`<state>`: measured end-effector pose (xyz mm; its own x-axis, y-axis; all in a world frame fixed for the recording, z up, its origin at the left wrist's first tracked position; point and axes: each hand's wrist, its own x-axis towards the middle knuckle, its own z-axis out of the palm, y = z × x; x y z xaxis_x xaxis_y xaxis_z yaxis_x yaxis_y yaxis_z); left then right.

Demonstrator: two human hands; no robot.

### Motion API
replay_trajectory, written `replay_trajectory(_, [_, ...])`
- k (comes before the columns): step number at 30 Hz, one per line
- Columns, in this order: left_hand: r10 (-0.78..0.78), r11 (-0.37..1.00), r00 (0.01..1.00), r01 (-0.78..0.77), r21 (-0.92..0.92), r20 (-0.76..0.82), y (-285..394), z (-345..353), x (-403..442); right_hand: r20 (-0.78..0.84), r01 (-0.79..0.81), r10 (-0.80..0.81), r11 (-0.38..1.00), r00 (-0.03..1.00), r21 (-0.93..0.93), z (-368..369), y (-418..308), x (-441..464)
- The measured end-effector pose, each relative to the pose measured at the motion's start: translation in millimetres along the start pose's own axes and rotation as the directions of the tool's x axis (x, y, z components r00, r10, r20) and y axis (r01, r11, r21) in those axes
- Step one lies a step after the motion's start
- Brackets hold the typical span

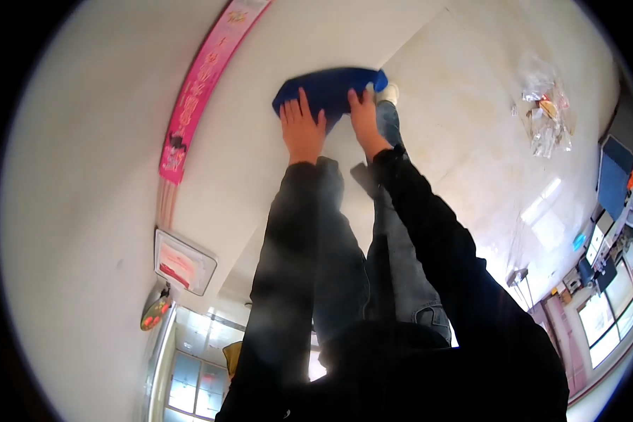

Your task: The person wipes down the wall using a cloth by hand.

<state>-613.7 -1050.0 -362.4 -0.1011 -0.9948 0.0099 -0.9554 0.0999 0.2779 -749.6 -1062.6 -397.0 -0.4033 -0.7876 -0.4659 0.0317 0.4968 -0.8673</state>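
Blue cloth under two hands, upper centre of the frame

From my end of the feed, the blue cloth (334,84) lies against a pale surface (232,162), just beside a white shoe (390,93) and to the right of a pink banner (197,91). I judge it light, soft and limp, hard to damage, and apt to slide or bunch under pressure rather than hold its shape. For a firm hold I would choose the gathered right end, where a brighter blue fold (380,80) sticks out, or else pin it flat with a palm.

Its long axis runs roughly left to right, with the right end a little higher in the frame; the upper edge bows gently, and a short tapered corner points down between the hands. (It has no clear front, so I go by the fold.)

The left hand (302,137) rests on the left part, palm down, fingers spread and extended, gripping nothing that I can see. The right hand (364,123) touches the right part near the fold; I cannot tell whether it pinches the fabric or merely presses. Well apart, at upper right, lies some clear plastic wrapping (550,116).
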Motion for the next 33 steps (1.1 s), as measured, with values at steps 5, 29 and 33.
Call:
replay_trajectory(5, [-0.15, 0.988, 0.984, 0.144, 0.064, 0.098, -84.9, -46.0, -115.6, 0.18, -0.095, 0.156, 0.946, 0.971, -0.309, 58.3, 111.4, -97.7])
replay_trajectory(29, [-0.492, 0.86, 0.867, 0.469, 0.203, 0.08, -124.0, -45.5, -181.0, 0.785, 0.136, 0.265, 0.905, 0.56, -0.403, 51.9, 103.8, -149.8])
replay_trajectory(33, [-0.458, 0.873, 0.884, 0.428, 0.234, 0.091, -89.4, -34.9, -113.9, 0.569, -0.157, 0.648, 0.719, 0.507, -0.677, 27.2, 47.7, -84.1])
